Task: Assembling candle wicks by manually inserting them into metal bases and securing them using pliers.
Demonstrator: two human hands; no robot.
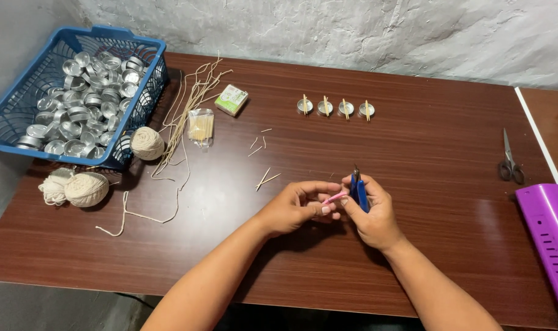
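Observation:
My right hand (372, 216) grips small blue-handled pliers (358, 189) with the dark jaws pointing up. My left hand (297, 206) pinches a thin pink stick-like piece (334, 197) that reaches toward the pliers. Both hands meet over the middle of the brown wooden table (426, 159). At the back stand several small metal cups (334, 108) in a row, each with a short wooden stick laid across it. Loose short sticks (265, 179) lie just left of and beyond my left hand.
A blue basket (21, 107) of metal cups sits at the far left. Beside it lie twine balls (86, 189), cut string lengths (190, 104), a bag of sticks (200, 127) and a small box (231, 100). Scissors (508, 162) and a purple object (551, 236) lie right.

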